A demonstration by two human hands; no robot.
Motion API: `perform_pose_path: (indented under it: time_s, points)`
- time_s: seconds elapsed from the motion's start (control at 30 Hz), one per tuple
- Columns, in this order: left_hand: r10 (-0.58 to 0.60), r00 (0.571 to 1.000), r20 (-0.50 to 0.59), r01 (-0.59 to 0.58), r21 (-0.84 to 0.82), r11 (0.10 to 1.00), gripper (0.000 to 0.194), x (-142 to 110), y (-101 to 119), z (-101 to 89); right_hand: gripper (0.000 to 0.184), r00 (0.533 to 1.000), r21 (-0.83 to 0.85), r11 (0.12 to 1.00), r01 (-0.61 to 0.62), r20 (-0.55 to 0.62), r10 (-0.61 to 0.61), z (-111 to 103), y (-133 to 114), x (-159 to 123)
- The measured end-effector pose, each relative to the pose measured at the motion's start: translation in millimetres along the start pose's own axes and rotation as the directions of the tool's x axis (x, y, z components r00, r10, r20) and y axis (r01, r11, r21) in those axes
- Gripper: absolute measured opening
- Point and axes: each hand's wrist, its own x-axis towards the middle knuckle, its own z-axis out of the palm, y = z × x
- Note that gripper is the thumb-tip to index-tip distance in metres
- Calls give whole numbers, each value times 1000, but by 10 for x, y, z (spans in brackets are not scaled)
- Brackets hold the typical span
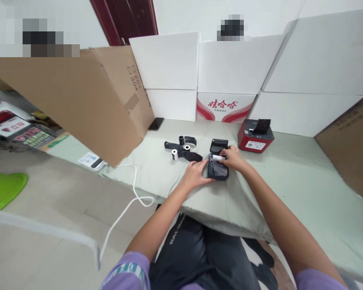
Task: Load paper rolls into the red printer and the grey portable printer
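Left hand spread at edge of black device; right hand at white roll, grip unclear; tablecloth extending rightward.

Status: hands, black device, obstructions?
Left hand against black device. Right hand at white roll inside, grip unclear. Lid open. Loose rolls off left, not blocking.

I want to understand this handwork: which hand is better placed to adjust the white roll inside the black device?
Probably the right hand: it is at the right end of the white roll, while the left hand rests against the left side of the black device, seemingly steadying it.
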Motion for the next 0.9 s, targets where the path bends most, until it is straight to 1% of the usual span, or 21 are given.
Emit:
perform_pose_path:
  time_s: [0.1,0.17,0.23,0.3,0.37,0.47,0.53,0.57,0.6,0.63,0.67,0.73,0.8,0.87,0.9]
  points:
    - [11,1000,4,-11,-7,1000,92,1,-3,-5,23,995,58,998,33,-100,-28,49,63,-33]
    - [26,1000,-4,-26,-9,1000,92,-1,-11,-4,21,984,107,993,58,-176,-39,31,79,-57]
    - [40,999,-15,-40,-5,999,91,-5,-19,0,22,966,179,981,80,-256,-32,-44,78,-78]
    - [44,999,-18,-44,3,999,91,-8,-26,4,25,950,305,947,105,-312,-5,-168,53,-96]
    - [38,999,-7,-38,11,999,87,-11,-27,4,30,946,485,862,148,-323,20,-312,-12,-119]
    - [27,1000,6,-27,11,1000,83,-11,-18,-8,46,968,739,647,189,-252,5,-473,-208,-168]
    - [28,1000,0,-28,-2,1000,84,-6,-10,-21,55,985,836,523,163,-169,-36,-494,-388,-202]
    - [27,1000,-2,-27,-14,1000,84,-1,-6,-27,56,989,861,487,148,-137,-58,-473,-484,-214]
    - [22,1000,-1,-22,-27,999,83,5,-4,-30,55,990,869,474,141,-114,-85,-434,-583,-222]
    - [9,1000,3,-9,-38,999,81,11,-3,-30,51,988,863,485,145,-103,-113,-379,-683,-225]
    - [-9,1000,5,9,-47,999,80,15,-4,-26,46,985,842,516,159,-102,-138,-313,-784,-225]
    - [-34,999,-5,33,-55,998,79,12,-12,-5,37,976,768,607,204,-112,-186,-163,-997,-217]
    - [-27,999,-35,25,-54,998,79,-15,-27,24,40,961,675,690,260,-113,-252,-19,-1227,-200]
    - [-28,998,-64,23,-79,997,75,-61,-46,51,46,931,569,748,342,-95,-353,101,-1463,-172]
    - [-48,996,-79,40,-99,994,71,-85,-58,61,45,911,510,768,387,-80,-406,150,-1577,-152]
